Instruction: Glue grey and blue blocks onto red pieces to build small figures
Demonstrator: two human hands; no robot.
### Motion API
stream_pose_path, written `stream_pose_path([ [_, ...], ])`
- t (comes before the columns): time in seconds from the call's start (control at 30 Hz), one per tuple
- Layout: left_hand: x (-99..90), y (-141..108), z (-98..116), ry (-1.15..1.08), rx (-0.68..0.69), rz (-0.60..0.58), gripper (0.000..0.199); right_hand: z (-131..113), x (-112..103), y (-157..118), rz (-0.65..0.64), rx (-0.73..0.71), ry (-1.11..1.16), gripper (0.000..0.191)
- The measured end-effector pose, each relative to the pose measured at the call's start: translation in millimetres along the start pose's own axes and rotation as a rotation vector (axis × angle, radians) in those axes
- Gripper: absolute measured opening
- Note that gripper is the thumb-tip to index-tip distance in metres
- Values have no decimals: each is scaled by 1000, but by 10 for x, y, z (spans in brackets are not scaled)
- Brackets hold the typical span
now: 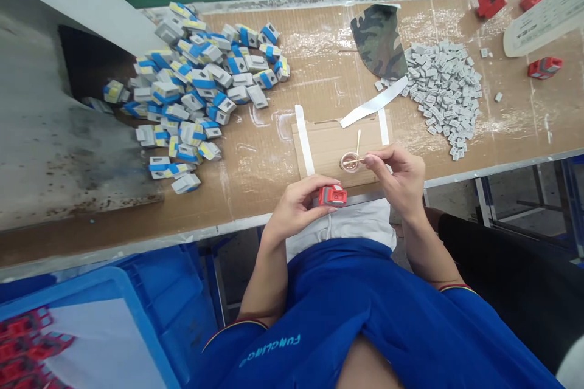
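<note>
My left hand grips a small red and grey toy vehicle part between thumb and fingers, just over the table's front edge. Pinched in my right hand is a thin cotton swab, its far end at a small round clear cup. The cup stands on a taped piece of cardboard. A second swab leans out of the cup toward the back. What the cup contains is too small to make out.
Many grey, blue and yellow toy parts are heaped at left. Small grey pieces lie in a pile at right, beside camouflage fabric. Red parts and a translucent container are farther right. A blue tray holds red parts at lower left.
</note>
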State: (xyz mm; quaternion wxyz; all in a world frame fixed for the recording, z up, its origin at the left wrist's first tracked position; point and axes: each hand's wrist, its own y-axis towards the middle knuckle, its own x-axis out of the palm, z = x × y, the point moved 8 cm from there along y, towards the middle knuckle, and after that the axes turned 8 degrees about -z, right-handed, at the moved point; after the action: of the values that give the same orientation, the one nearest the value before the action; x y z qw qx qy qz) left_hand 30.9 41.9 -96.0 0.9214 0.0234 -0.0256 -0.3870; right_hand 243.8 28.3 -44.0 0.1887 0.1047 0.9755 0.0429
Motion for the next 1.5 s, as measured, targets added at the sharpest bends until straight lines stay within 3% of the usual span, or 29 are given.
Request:
stream_pose_path([
  [0.27, -20, -7, -60, -76, -43, 46, 44, 199, -80, -16, 67, 98, 133, 42],
  [0.47, -6, -16, -103, -107, -71, 59, 45, 101, -140, -57, 120, 89, 229, 35],
  [0.73, -5, -22, -111, -88, -61, 54, 46, -185, -58, -261, -15, -20, 170, 11],
  [1.1, -8, -33, -118, -91, -59, 60, 48, -237, 112, -257, -126, -94, 93, 7],
  [1.5, -5, -30, -88, -48, -51, 58, 46, -363, 129, -217, -102, -199, 5, 8],
])
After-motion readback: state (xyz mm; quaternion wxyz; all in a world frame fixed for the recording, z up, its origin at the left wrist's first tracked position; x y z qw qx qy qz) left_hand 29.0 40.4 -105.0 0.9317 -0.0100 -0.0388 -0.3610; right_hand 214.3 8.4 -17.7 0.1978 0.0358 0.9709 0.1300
